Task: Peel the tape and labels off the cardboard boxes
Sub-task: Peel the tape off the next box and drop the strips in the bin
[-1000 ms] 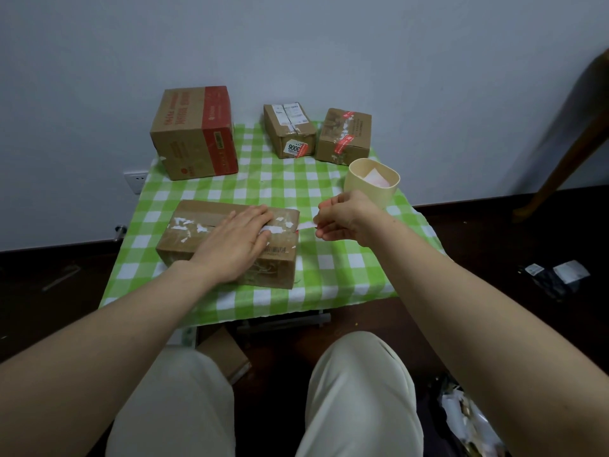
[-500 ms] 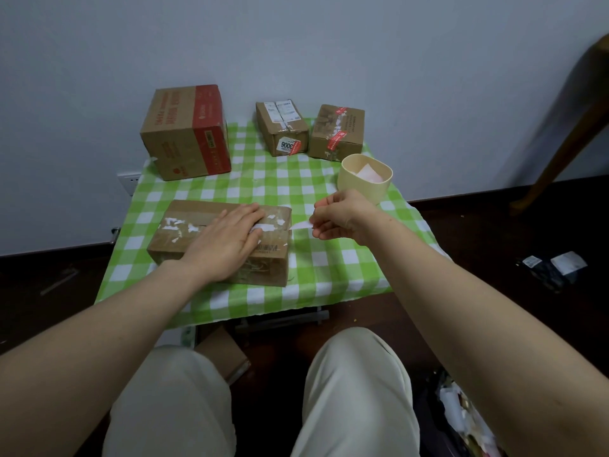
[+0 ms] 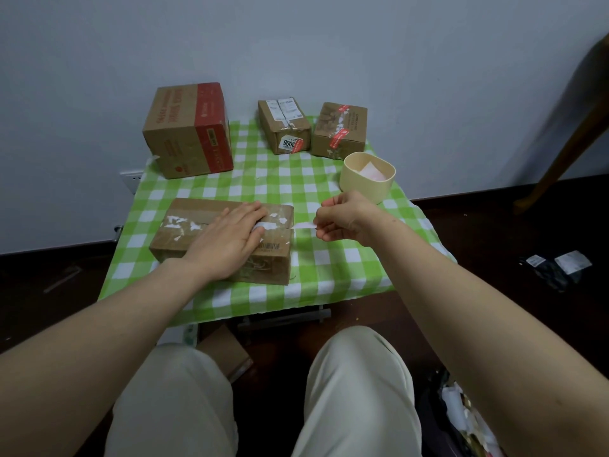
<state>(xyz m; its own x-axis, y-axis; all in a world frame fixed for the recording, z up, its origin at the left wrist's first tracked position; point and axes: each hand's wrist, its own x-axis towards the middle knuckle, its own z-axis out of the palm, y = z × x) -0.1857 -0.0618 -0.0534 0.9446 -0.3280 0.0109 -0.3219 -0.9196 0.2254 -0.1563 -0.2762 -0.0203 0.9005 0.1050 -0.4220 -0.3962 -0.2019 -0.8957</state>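
A flat cardboard box (image 3: 227, 239) lies on the near side of the green checked tablecloth (image 3: 329, 268), its top flecked with white label scraps. The left hand (image 3: 230, 239) presses on it, palm down, fingers straight. A strip of tape (image 3: 301, 225) runs from the box's right edge to the right hand (image 3: 346, 219), which pinches its free end, fingers curled, forearm reaching in from the right. Just behind that hand stands a cream cup (image 3: 367, 179) holding pale scraps. Three more boxes (image 3: 189, 130) sit along the wall.
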